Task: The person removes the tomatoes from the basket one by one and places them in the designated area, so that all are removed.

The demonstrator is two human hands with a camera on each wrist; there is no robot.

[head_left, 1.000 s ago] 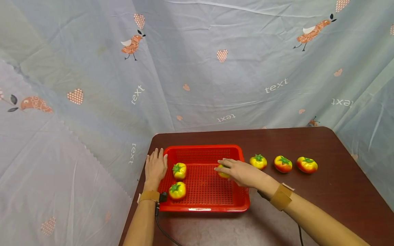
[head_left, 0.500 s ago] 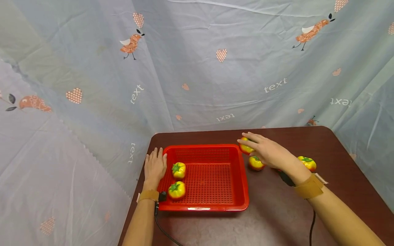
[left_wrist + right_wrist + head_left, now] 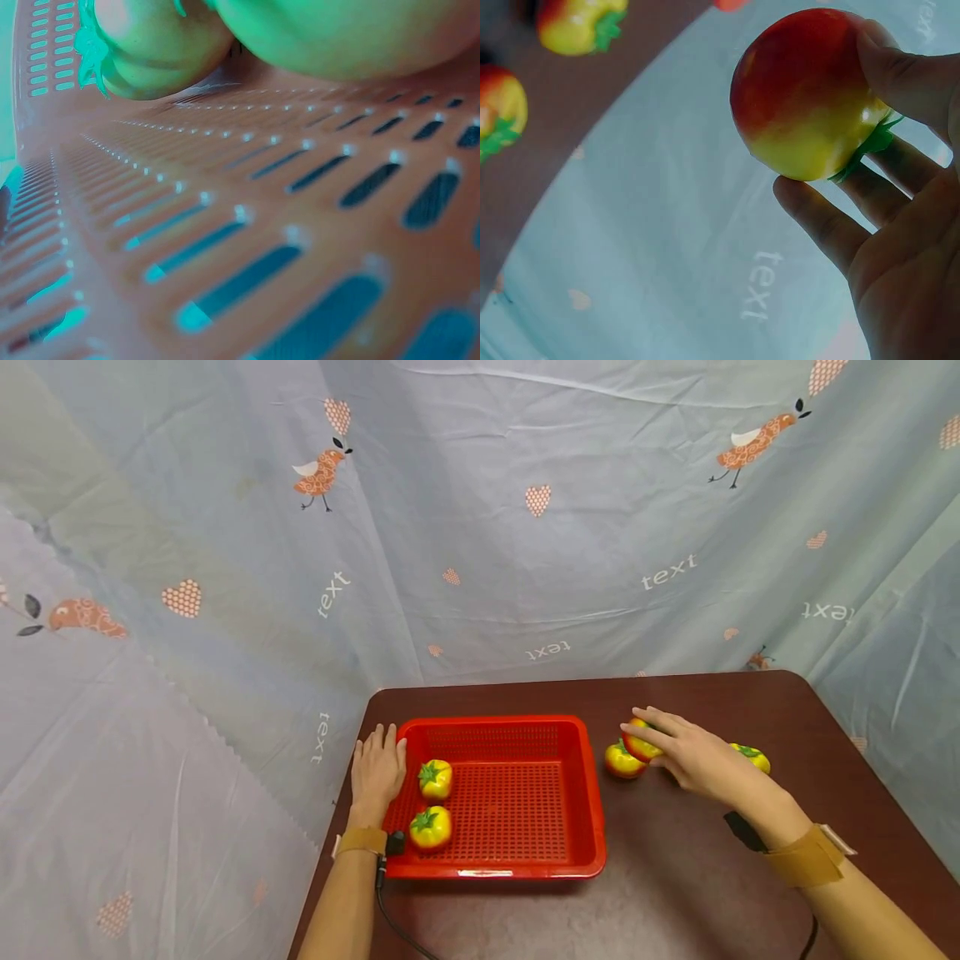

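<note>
My right hand (image 3: 693, 758) holds a red-and-yellow toy tomato (image 3: 640, 745) with a green leafy top, raised above the table right of the red basket (image 3: 495, 871). In the right wrist view, thumb and fingertips pinch this tomato (image 3: 802, 97). Just behind and below it, another tomato (image 3: 621, 763) rests on the table beside the basket. Farther right, one more tomato (image 3: 753, 758) is partly covered by my right hand. My left hand (image 3: 377, 772) lies on the basket's left rim, fingers straight. Inside the basket, at its left, sit two tomatoes, a back one (image 3: 435, 779) and a front one (image 3: 431, 828).
The dark brown table (image 3: 660, 893) has rounded back corners. A pale printed curtain (image 3: 480, 527) hangs behind it and along both sides. Cables run from both wrist cameras, the left cable (image 3: 397, 927) crossing the table's front.
My right hand has lifted a tomato out of the basket's right side and carried it rightward over the table, lowering it slightly in the last half second. My left hand stays on the rim.
</note>
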